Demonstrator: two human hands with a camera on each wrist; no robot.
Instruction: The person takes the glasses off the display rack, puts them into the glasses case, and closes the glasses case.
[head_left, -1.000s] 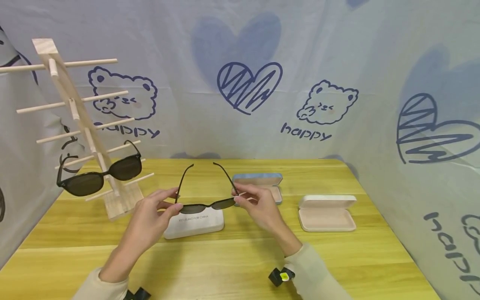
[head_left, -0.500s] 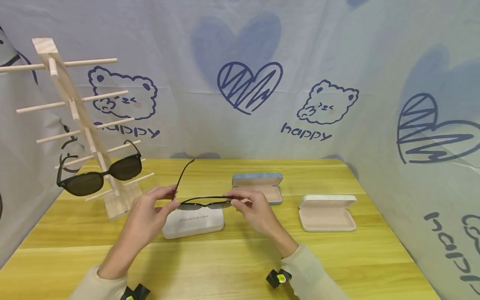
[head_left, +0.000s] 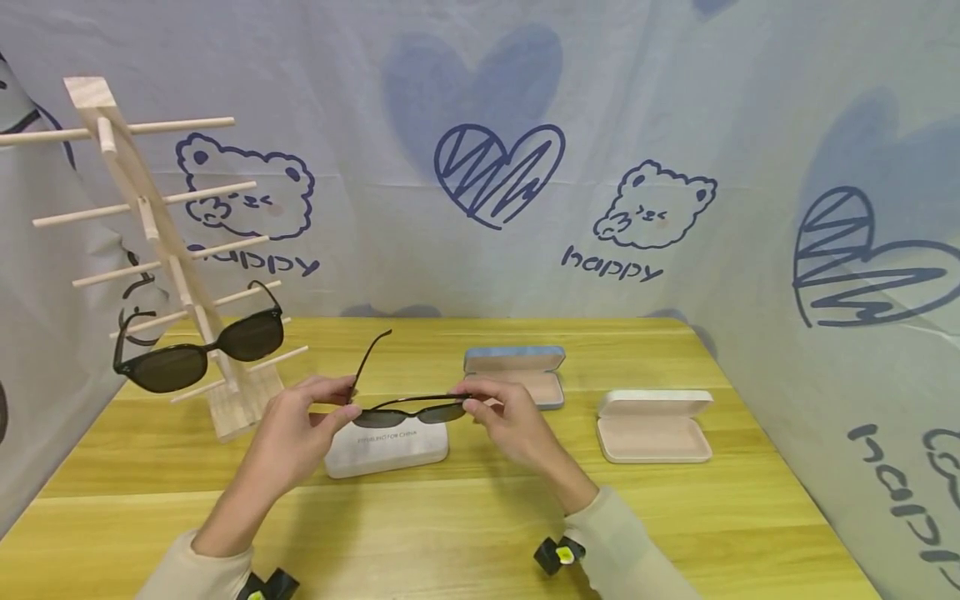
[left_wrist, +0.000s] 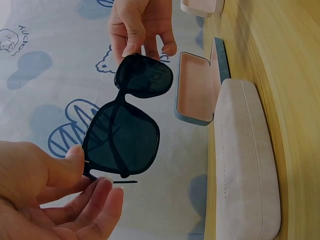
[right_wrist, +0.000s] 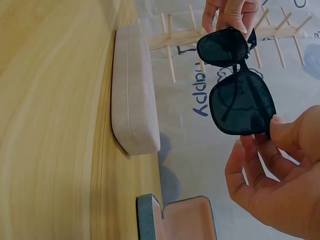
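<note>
Both hands hold a pair of black sunglasses (head_left: pixel 378 418) by the outer corners of the frame, raised over a closed whitish glasses case (head_left: pixel 390 450). The left hand (head_left: pixel 296 425) pinches the left corner between thumb and fingers, and that side's temple arm points away, unfolded. At the other corner, the right hand (head_left: pixel 510 417) pinches the frame; its temple arm lies folded in behind the lenses. In the left wrist view the dark lenses (left_wrist: pixel 125 137) face the camera, and the folded arm shows through one of them. Lettering is printed on the closed case's lid.
A wooden display stand (head_left: pixel 168 242) with several pegs rises at the left, bearing another pair of black sunglasses (head_left: pixel 251 335). A blue glasses case (head_left: pixel 513 358) lies open behind the right hand. Farther right is an open white case (head_left: pixel 654 437). Printed cloth (head_left: pixel 360 100) hangs behind the wooden table (head_left: pixel 420 533).
The right-hand temple arm has swung inward from unfolded to folded behind the lenses. The right hand has shifted slightly left with it. The left hand keeps its grip on the sunglasses.
</note>
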